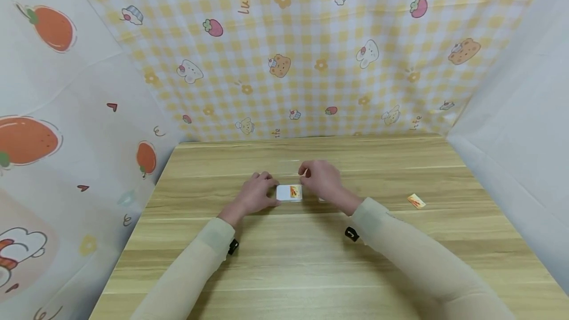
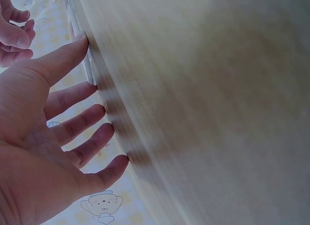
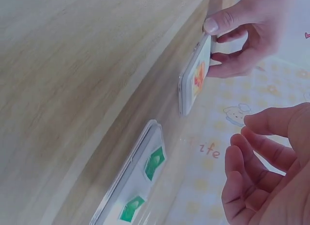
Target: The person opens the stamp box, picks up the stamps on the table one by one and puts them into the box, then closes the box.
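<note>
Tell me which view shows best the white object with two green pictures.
The right wrist view: both green pictures show, though the frame cuts the white object. In the head view, the right hand apparently hides most of it; in the left wrist view, I cannot identify it.

wht case (image 1: 283, 193) w/ orange pic (image 1: 295, 191), grn patches (image 3: 155, 163), yel/wht gingham cloth (image 1: 306, 14), lt brn grained table (image 1: 284, 270)

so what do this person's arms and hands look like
The sleeves are long and cream, faintly greenish near the cuffs. A small black fitting shows beside each cuff, the right one bearing a pale mark. The left hand and right hand wear no gloves.
</note>
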The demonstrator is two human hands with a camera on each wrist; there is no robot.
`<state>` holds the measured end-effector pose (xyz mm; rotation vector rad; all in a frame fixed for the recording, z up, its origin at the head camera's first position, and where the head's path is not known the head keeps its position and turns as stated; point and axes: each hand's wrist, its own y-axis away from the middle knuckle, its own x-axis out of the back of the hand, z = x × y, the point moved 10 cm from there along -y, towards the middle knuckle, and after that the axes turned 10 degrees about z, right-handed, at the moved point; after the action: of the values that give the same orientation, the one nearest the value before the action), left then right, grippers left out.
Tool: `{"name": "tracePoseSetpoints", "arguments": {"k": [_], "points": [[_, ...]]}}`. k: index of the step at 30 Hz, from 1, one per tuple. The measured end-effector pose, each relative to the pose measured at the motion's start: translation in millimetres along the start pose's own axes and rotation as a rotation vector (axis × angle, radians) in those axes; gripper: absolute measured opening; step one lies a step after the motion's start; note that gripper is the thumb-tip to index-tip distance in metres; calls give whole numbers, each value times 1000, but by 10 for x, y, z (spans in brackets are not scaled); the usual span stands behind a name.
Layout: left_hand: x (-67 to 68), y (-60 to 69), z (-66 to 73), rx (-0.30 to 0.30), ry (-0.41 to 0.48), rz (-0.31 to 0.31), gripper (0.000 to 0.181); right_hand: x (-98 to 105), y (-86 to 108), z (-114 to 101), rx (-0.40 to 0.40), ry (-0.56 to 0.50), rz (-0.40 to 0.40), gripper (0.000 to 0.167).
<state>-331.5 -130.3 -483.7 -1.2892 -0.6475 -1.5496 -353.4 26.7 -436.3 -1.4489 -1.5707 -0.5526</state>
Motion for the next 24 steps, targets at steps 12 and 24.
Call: {"name": "tracePoseSetpoints", "arguments": {"k": [12, 24], "points": [[3, 9, -2, 8, -1, -8, 58, 214, 83, 24, 72, -12, 9, 10], [13, 21, 11, 7, -4, -12, 58, 523, 210, 185, 129, 21, 39, 13]]}}
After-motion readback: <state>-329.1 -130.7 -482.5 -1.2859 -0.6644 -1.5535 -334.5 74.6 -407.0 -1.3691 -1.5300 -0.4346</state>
